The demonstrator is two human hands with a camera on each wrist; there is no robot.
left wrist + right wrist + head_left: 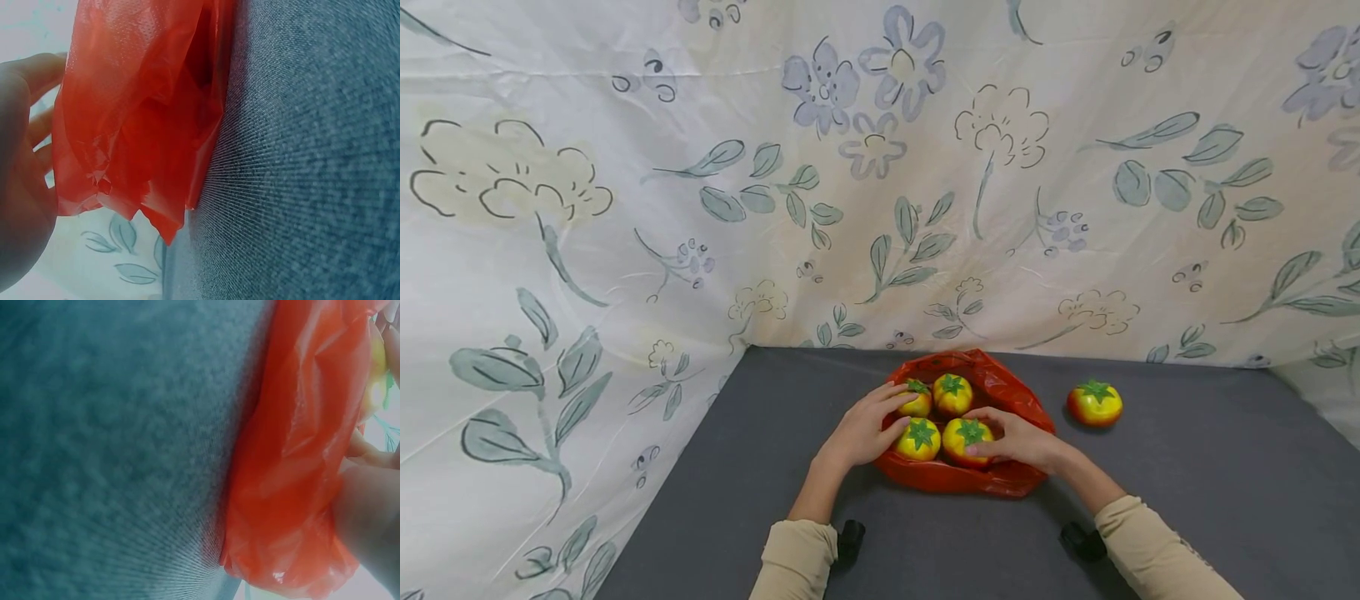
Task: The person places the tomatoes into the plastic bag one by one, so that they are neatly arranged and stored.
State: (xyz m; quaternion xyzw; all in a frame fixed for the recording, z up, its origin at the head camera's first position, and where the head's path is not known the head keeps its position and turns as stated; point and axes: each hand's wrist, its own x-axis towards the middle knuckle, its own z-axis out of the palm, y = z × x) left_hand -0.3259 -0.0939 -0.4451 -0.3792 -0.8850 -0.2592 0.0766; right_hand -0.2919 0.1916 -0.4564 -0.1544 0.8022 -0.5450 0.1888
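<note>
A red plastic bag lies on the grey table with its mouth rolled wide. Inside it sit several yellow-and-red tomatoes with green star-shaped tops. My right hand reaches over the bag's right rim, thumb and fingers around the front right tomato. My left hand is at the left rim with its fingers loosely spread. Its fingertips overlap the back left tomato, and its thumb is beside the front left tomato. The back right tomato is apart from both hands. The left wrist view shows the bag's crumpled side close beside the left palm.
One more tomato stands on the table right of the bag. Behind and to the left hangs a pale cloth printed with flowers and leaves. The grey tabletop runs back to that cloth. Dark wrist devices sit under both sleeves.
</note>
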